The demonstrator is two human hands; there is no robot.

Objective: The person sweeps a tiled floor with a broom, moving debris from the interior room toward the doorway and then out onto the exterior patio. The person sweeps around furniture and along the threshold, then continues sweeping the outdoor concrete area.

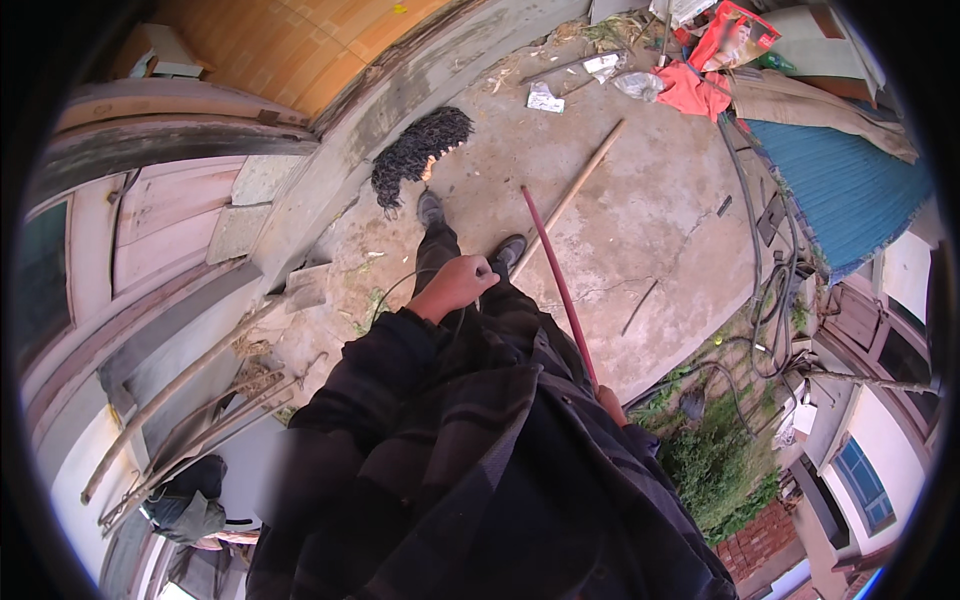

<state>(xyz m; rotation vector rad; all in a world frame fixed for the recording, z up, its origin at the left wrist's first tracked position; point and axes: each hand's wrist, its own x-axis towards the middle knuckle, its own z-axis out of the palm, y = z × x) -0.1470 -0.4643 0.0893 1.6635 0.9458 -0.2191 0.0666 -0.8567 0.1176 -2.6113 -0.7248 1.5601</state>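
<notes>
Nearest to me is my own dark jacket, filling the lower middle of the view, and at its right edge my right hand (611, 404) shows only as a sliver of knuckles, closed around the near end of a red pole (558, 282). The pole's long axis runs from that hand up and to the left, its far tip pointing away from me and coming down on the concrete floor (650, 220) just right of my right shoe (508, 251). My left hand (458, 282) is a little farther out, in front of my waist, curled into a loose fist over a thin wire (395, 292) that loops off to the left; I cannot tell how firmly the fingers pinch it. Beyond the fist stand my two shoes, the left shoe (429, 207) farther than the right. Past the pole lies a pale wooden stick (572, 193), flat on the concrete, slanting from near my right shoe toward the far right, so it crosses behind the pole's tip. Just beyond my left shoe a dark mop head (416, 152) rests against the kerb of the wall. Farthest off, scraps of paper and a red cloth (692, 90) lie among the litter.
</notes>
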